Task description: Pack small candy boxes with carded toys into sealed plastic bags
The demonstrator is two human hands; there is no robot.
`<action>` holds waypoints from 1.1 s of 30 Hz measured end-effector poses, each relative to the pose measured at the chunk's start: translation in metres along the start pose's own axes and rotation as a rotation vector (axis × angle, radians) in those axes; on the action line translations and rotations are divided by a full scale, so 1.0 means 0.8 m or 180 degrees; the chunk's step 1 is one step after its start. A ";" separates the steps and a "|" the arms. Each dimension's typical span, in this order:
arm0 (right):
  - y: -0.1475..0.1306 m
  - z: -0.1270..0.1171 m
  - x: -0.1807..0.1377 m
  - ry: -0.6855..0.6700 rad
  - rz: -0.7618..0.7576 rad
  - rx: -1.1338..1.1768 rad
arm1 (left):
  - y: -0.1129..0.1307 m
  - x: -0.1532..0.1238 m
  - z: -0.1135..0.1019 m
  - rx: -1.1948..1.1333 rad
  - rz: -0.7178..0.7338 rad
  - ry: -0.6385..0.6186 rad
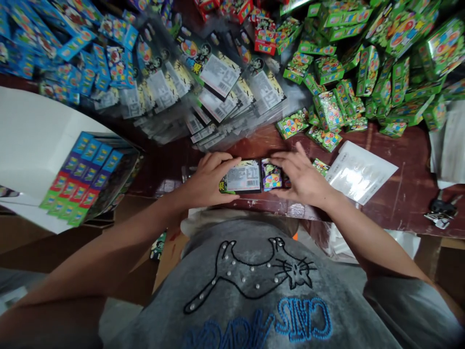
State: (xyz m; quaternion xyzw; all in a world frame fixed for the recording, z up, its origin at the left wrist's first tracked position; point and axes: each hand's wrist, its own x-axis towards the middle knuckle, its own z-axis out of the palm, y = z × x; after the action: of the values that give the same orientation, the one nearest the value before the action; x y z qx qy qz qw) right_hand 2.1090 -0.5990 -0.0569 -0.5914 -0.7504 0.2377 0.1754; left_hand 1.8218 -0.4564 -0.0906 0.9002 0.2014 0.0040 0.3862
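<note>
At the table's near edge, my left hand grips the left end of a flat black printed sleeve with a white barcode label facing up. Its thumb and fingers are on opposite long sides. At the sleeve's right end lies a small purple-and-black box, held between the thumb and fingers of my right hand. Something dark sits under the right palm, mostly hidden. Whether the box reaches inside the sleeve I cannot tell. A small green box shows just behind the right hand.
Flat plastic sleeves pile up ahead. Blue boxes heap at far left, red boxes at the back, green boxes at right. A white carton holds stacked packs. A sticker sheet and keys lie right.
</note>
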 end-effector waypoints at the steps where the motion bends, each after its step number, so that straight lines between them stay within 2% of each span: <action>1: -0.002 -0.002 -0.003 0.0213 0.0111 -0.0108 | 0.003 -0.001 0.001 -0.0011 -0.0040 0.0026; 4: -0.009 0.000 -0.014 0.0665 0.0331 -0.0374 | 0.009 -0.006 0.008 0.0015 -0.0213 0.0122; 7: -0.017 0.009 -0.023 0.0527 0.0221 -0.0337 | 0.009 -0.010 0.013 0.0003 -0.0381 0.0274; 9: -0.020 0.012 -0.027 0.0423 0.0132 -0.0265 | 0.007 -0.012 0.013 -0.0055 -0.0299 0.0270; 12: -0.023 0.010 -0.026 0.0518 0.0184 -0.0243 | 0.008 -0.015 0.010 -0.0113 -0.0020 0.0146; 15: -0.030 0.006 -0.024 0.0601 0.0199 -0.0213 | 0.011 -0.018 0.007 -0.0027 -0.0079 0.0245; 20: -0.050 0.015 -0.030 0.0415 0.0021 -0.0191 | 0.013 -0.023 0.013 0.0150 -0.0239 0.0365; 25: -0.068 0.035 -0.033 0.0019 0.0009 -0.0195 | 0.013 -0.026 0.026 0.0117 0.0055 0.0332; 28: -0.063 0.021 -0.040 -0.0122 0.0002 -0.0306 | 0.010 -0.028 0.025 0.0133 -0.0033 0.0324; 33: -0.020 -0.034 -0.064 -0.0140 0.0481 -0.0845 | 0.006 -0.027 0.017 0.0229 -0.0240 0.0134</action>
State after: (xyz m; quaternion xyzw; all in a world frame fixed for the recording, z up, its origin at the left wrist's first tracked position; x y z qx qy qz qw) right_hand 2.1230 -0.6480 -0.0242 -0.6588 -0.7322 0.1618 0.0608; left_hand 1.8057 -0.4767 -0.0938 0.9049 0.2434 0.0012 0.3491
